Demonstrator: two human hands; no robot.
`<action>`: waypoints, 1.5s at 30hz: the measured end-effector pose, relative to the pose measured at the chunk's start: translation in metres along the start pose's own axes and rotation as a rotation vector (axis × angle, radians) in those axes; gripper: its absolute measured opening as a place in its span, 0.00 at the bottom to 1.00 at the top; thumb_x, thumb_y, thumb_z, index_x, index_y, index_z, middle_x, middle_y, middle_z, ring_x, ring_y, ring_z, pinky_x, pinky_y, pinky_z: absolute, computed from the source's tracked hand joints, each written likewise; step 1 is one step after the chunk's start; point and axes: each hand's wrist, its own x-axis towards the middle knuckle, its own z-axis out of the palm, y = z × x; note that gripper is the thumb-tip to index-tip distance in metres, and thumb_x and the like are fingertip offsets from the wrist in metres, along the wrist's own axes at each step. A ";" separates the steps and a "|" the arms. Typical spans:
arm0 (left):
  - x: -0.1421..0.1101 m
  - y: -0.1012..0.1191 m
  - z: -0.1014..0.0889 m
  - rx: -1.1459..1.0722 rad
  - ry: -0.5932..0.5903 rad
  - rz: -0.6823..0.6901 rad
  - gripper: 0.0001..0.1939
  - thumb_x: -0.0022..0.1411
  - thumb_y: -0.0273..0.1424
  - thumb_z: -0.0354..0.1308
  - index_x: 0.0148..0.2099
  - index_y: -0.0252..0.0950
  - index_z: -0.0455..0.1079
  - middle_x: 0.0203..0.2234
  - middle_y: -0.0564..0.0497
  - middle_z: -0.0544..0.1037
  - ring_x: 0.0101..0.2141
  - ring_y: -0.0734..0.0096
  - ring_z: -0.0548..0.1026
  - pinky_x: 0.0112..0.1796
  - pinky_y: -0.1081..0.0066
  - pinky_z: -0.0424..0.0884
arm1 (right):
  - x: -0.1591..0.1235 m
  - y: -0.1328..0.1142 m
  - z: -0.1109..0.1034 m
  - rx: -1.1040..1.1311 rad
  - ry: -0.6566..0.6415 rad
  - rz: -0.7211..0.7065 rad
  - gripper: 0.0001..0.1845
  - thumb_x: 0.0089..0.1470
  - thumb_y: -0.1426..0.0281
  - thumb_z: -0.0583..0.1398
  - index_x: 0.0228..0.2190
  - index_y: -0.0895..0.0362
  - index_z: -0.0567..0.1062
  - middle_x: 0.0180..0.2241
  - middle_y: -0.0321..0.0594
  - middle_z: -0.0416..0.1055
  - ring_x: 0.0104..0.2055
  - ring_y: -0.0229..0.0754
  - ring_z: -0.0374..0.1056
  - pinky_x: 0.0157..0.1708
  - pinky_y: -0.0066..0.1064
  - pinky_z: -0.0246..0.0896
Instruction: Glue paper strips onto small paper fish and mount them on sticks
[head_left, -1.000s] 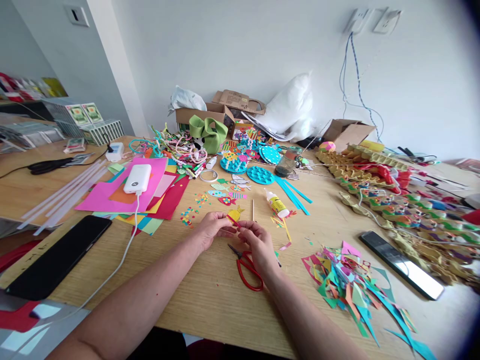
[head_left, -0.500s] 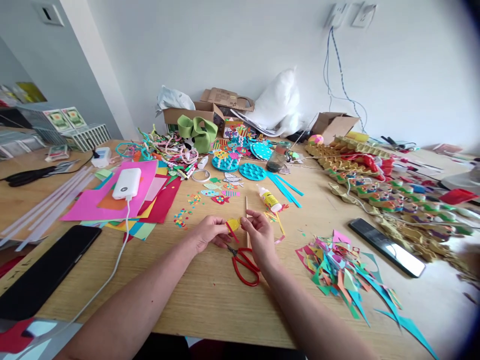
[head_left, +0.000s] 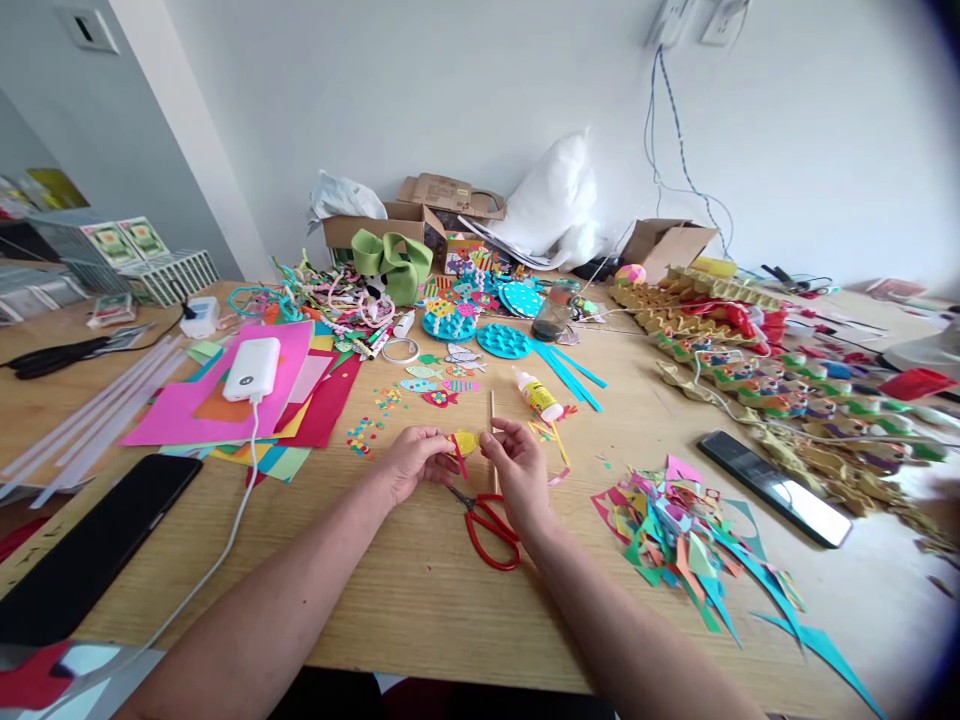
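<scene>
My left hand pinches a narrow red paper strip at the left side of a small yellow paper cutout, which looks fish-shaped. With thumb and fingertips, my right hand grips the cutout's right end. Whether the strip is stuck to the cutout I cannot tell. Red-handled scissors lie on the table just below my hands, blades pointing up-left. A thin wooden stick runs beneath my right hand. Beyond it lies a glue bottle on its side, and several decorated paper fish rest nearby.
Paper scraps and a phone lie to the right. Leftward are coloured sheets under a white power bank, its cable, and a black phone-like slab. Egg cartons line the right; a cardboard box stands behind.
The red strip has turned from a slant to nearly upright against the yellow cutout. My left hand has shifted slightly, while my right hand keeps its hold.
</scene>
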 end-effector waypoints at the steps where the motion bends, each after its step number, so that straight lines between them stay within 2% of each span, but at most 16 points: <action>1: 0.000 0.000 0.000 0.003 0.006 0.001 0.11 0.41 0.30 0.63 0.29 0.31 0.68 0.23 0.47 0.77 0.22 0.69 0.75 0.22 0.72 0.70 | 0.000 0.001 0.000 -0.007 0.000 -0.005 0.23 0.42 0.58 0.65 0.37 0.56 0.68 0.23 0.33 0.67 0.27 0.38 0.64 0.30 0.31 0.60; 6: -0.001 0.001 0.002 0.021 0.042 0.004 0.09 0.42 0.29 0.63 0.28 0.31 0.69 0.20 0.49 0.75 0.21 0.71 0.74 0.23 0.72 0.71 | -0.003 -0.004 0.005 -0.015 -0.001 -0.017 0.22 0.43 0.57 0.64 0.37 0.56 0.68 0.22 0.32 0.66 0.27 0.37 0.64 0.29 0.31 0.60; 9: 0.000 0.002 0.001 0.021 0.064 0.004 0.09 0.43 0.28 0.62 0.30 0.31 0.70 0.21 0.49 0.76 0.22 0.70 0.75 0.22 0.72 0.72 | 0.005 -0.013 -0.001 -0.027 0.061 -0.062 0.19 0.47 0.55 0.61 0.34 0.57 0.70 0.24 0.35 0.68 0.28 0.37 0.65 0.31 0.31 0.61; 11: 0.000 0.002 0.000 0.005 0.061 0.006 0.08 0.43 0.27 0.62 0.29 0.31 0.69 0.22 0.49 0.76 0.21 0.70 0.74 0.22 0.71 0.72 | 0.017 -0.020 -0.015 -0.084 0.169 -0.123 0.19 0.50 0.53 0.58 0.29 0.57 0.71 0.24 0.35 0.68 0.27 0.37 0.64 0.33 0.31 0.60; 13: 0.001 0.002 -0.001 -0.015 0.059 0.009 0.07 0.43 0.26 0.62 0.29 0.31 0.69 0.21 0.49 0.76 0.21 0.70 0.74 0.22 0.71 0.72 | 0.034 -0.026 -0.036 -0.129 0.319 -0.176 0.23 0.53 0.50 0.52 0.24 0.57 0.70 0.21 0.35 0.67 0.25 0.36 0.63 0.32 0.31 0.59; 15: 0.002 0.001 -0.002 -0.034 0.062 0.012 0.07 0.43 0.26 0.62 0.28 0.31 0.68 0.21 0.49 0.76 0.21 0.70 0.74 0.22 0.70 0.73 | 0.053 -0.030 -0.060 -0.192 0.414 -0.199 0.23 0.54 0.51 0.50 0.26 0.58 0.70 0.21 0.37 0.68 0.26 0.38 0.64 0.32 0.32 0.60; 18: 0.002 0.000 -0.002 -0.056 0.063 0.013 0.08 0.43 0.26 0.62 0.29 0.31 0.68 0.22 0.48 0.77 0.21 0.70 0.75 0.23 0.71 0.72 | 0.079 -0.031 -0.087 -0.475 0.381 -0.212 0.22 0.53 0.57 0.52 0.43 0.59 0.69 0.33 0.43 0.73 0.36 0.43 0.67 0.38 0.36 0.60; 20: 0.003 0.000 -0.002 -0.060 0.060 0.017 0.08 0.43 0.26 0.62 0.29 0.31 0.67 0.22 0.48 0.77 0.21 0.70 0.75 0.23 0.71 0.72 | 0.090 -0.030 -0.095 -0.755 0.307 -0.184 0.26 0.52 0.59 0.54 0.50 0.59 0.65 0.39 0.46 0.73 0.41 0.46 0.67 0.41 0.38 0.59; 24: 0.003 0.000 -0.003 -0.064 0.059 0.030 0.08 0.43 0.26 0.63 0.29 0.32 0.67 0.22 0.49 0.77 0.21 0.70 0.75 0.22 0.72 0.72 | 0.102 -0.025 -0.085 -1.281 0.133 -0.107 0.33 0.49 0.57 0.60 0.53 0.61 0.63 0.46 0.53 0.70 0.50 0.53 0.63 0.46 0.40 0.54; 27: 0.005 -0.001 -0.005 -0.066 0.053 0.039 0.09 0.44 0.27 0.63 0.30 0.31 0.68 0.22 0.48 0.77 0.22 0.70 0.75 0.23 0.71 0.72 | 0.108 -0.023 -0.074 -1.470 0.083 -0.047 0.29 0.49 0.60 0.60 0.51 0.60 0.66 0.46 0.54 0.71 0.50 0.55 0.64 0.46 0.39 0.53; 29: 0.006 -0.002 -0.007 -0.067 0.050 0.040 0.09 0.44 0.27 0.63 0.30 0.31 0.68 0.22 0.48 0.77 0.23 0.70 0.75 0.24 0.71 0.73 | 0.116 -0.025 -0.070 -1.496 0.081 -0.031 0.27 0.50 0.61 0.59 0.50 0.59 0.67 0.45 0.53 0.72 0.49 0.54 0.65 0.44 0.38 0.55; 32: 0.007 -0.003 -0.009 -0.069 0.051 0.038 0.09 0.44 0.27 0.63 0.29 0.31 0.68 0.22 0.48 0.77 0.22 0.71 0.74 0.25 0.71 0.73 | 0.135 -0.030 -0.073 -1.415 0.073 -0.048 0.29 0.50 0.58 0.59 0.51 0.60 0.66 0.44 0.52 0.73 0.48 0.54 0.66 0.42 0.37 0.56; 37: 0.007 -0.004 -0.010 -0.079 0.049 0.040 0.09 0.43 0.28 0.63 0.29 0.31 0.69 0.22 0.48 0.77 0.22 0.71 0.74 0.25 0.70 0.73 | 0.166 -0.028 -0.082 -1.334 -0.007 -0.092 0.29 0.49 0.62 0.61 0.51 0.59 0.66 0.47 0.49 0.72 0.48 0.50 0.67 0.42 0.35 0.58; 41: 0.008 -0.004 -0.010 -0.095 0.067 0.029 0.10 0.42 0.27 0.64 0.30 0.31 0.69 0.22 0.48 0.77 0.22 0.70 0.74 0.26 0.70 0.73 | 0.176 -0.021 -0.091 -1.317 -0.074 -0.103 0.28 0.47 0.65 0.64 0.49 0.58 0.69 0.45 0.46 0.73 0.48 0.47 0.67 0.41 0.32 0.58; 45: 0.008 -0.003 -0.010 -0.108 0.072 0.018 0.10 0.42 0.28 0.64 0.29 0.31 0.69 0.22 0.48 0.77 0.22 0.70 0.74 0.26 0.70 0.73 | 0.185 -0.034 -0.107 -1.311 -0.076 -0.120 0.20 0.50 0.62 0.61 0.44 0.57 0.73 0.45 0.44 0.72 0.44 0.42 0.68 0.39 0.27 0.59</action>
